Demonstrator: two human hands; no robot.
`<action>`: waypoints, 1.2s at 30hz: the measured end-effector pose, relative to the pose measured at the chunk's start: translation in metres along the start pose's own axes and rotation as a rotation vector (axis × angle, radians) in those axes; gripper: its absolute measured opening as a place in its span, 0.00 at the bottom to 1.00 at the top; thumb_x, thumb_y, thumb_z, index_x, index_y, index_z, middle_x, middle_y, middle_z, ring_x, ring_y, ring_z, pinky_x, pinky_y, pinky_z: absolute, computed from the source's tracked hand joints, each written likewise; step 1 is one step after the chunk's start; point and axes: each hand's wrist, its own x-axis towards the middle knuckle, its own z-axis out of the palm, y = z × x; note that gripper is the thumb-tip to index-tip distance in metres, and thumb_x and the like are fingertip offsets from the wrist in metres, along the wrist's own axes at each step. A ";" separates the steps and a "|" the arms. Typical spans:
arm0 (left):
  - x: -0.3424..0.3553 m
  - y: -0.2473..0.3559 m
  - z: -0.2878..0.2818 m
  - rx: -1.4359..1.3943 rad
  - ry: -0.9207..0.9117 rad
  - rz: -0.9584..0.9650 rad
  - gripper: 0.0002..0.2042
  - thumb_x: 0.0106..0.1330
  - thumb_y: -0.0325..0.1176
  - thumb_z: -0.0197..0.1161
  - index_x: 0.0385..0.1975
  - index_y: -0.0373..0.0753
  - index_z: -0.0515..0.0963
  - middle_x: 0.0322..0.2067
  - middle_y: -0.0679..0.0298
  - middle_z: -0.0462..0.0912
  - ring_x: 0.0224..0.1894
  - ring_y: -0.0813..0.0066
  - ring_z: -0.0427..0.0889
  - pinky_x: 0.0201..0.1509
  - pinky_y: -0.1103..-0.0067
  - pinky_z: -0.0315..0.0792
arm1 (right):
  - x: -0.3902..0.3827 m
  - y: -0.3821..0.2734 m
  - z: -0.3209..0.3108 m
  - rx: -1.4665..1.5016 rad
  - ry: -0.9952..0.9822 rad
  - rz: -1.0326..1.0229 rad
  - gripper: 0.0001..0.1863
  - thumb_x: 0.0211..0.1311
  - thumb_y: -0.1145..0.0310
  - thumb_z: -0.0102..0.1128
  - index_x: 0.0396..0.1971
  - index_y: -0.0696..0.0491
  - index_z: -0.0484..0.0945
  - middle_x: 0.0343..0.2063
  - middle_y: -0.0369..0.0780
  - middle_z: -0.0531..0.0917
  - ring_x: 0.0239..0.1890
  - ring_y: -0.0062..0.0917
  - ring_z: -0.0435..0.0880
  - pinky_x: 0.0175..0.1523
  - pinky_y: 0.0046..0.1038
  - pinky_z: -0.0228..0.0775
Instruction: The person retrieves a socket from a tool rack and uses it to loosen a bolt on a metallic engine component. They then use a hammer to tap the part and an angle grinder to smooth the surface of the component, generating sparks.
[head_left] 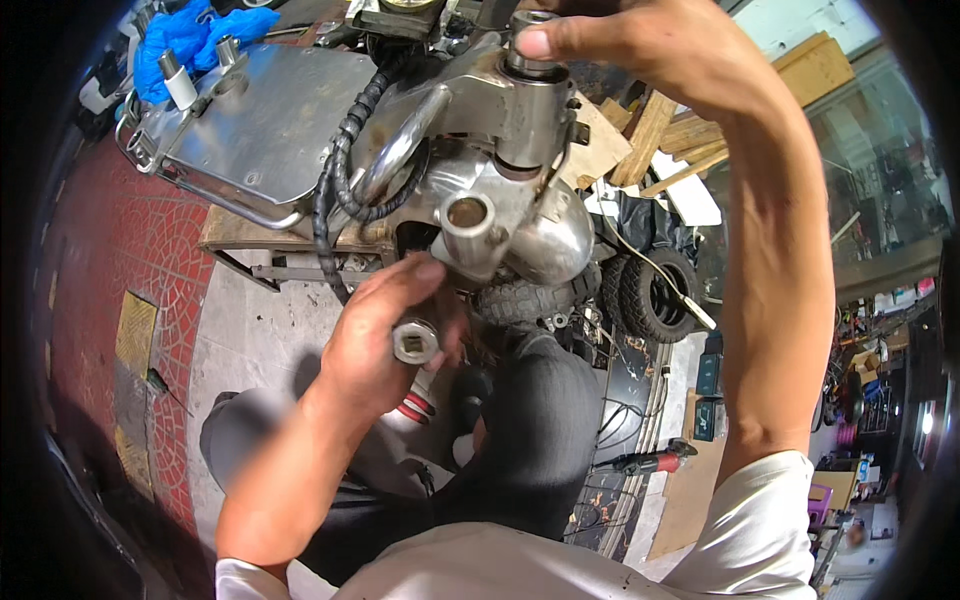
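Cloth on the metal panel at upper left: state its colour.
Bright blue cloth, seen in the head view.

The fork clamp (520, 100) was cast metal with a dull, smudged silver finish, while the headlight shell (555, 240) below it was polished metal, glossy and reflective. The socket (415, 341) in the left hand (385, 335) was bright, smooth steel, and the cable sleeve (335, 170) was ribbed black plastic. The flat panel (265, 125) was brushed, scuffed metal, the rag (200, 35) on it crumpled blue cloth, the planks (660, 130) rough bare wood.
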 end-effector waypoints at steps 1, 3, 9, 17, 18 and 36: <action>-0.010 -0.004 -0.002 -0.059 0.032 -0.009 0.19 0.76 0.46 0.54 0.44 0.34 0.80 0.18 0.62 0.75 0.17 0.72 0.70 0.31 0.71 0.73 | -0.004 -0.006 0.002 0.001 -0.012 0.050 0.18 0.63 0.51 0.75 0.36 0.52 0.88 0.24 0.33 0.81 0.26 0.19 0.73 0.32 0.27 0.62; -0.016 -0.001 0.004 -0.051 0.093 0.027 0.19 0.76 0.46 0.54 0.45 0.34 0.80 0.18 0.63 0.75 0.17 0.72 0.69 0.31 0.71 0.72 | 0.003 -0.015 -0.002 -0.035 -0.035 0.117 0.17 0.64 0.51 0.74 0.33 0.52 0.87 0.23 0.32 0.80 0.26 0.19 0.72 0.32 0.28 0.62; -0.026 -0.002 0.008 -0.084 0.210 0.028 0.16 0.73 0.45 0.56 0.39 0.36 0.80 0.19 0.63 0.76 0.18 0.72 0.68 0.31 0.70 0.68 | -0.002 -0.007 0.004 -0.063 0.063 -0.019 0.17 0.63 0.56 0.73 0.26 0.54 0.82 0.19 0.31 0.75 0.27 0.20 0.70 0.34 0.31 0.62; -0.039 -0.011 0.025 -0.031 0.350 -0.004 0.18 0.72 0.45 0.58 0.45 0.34 0.81 0.21 0.63 0.78 0.17 0.73 0.67 0.32 0.70 0.69 | -0.009 -0.015 0.011 -0.103 0.111 0.029 0.20 0.64 0.54 0.72 0.36 0.59 0.86 0.28 0.39 0.84 0.35 0.26 0.80 0.45 0.34 0.71; -0.039 -0.013 0.023 -0.024 0.357 0.002 0.18 0.72 0.45 0.58 0.46 0.34 0.81 0.21 0.63 0.79 0.17 0.73 0.67 0.32 0.70 0.69 | -0.010 -0.015 0.011 -0.098 0.114 0.024 0.20 0.64 0.54 0.72 0.38 0.59 0.87 0.30 0.40 0.86 0.37 0.27 0.81 0.47 0.34 0.73; -0.027 -0.028 0.018 -0.059 0.351 -0.177 0.10 0.71 0.42 0.61 0.38 0.42 0.79 0.24 0.67 0.81 0.22 0.74 0.74 0.33 0.72 0.70 | -0.009 -0.028 0.014 -0.212 0.172 0.084 0.25 0.62 0.51 0.73 0.38 0.62 0.87 0.33 0.48 0.88 0.39 0.35 0.86 0.48 0.37 0.76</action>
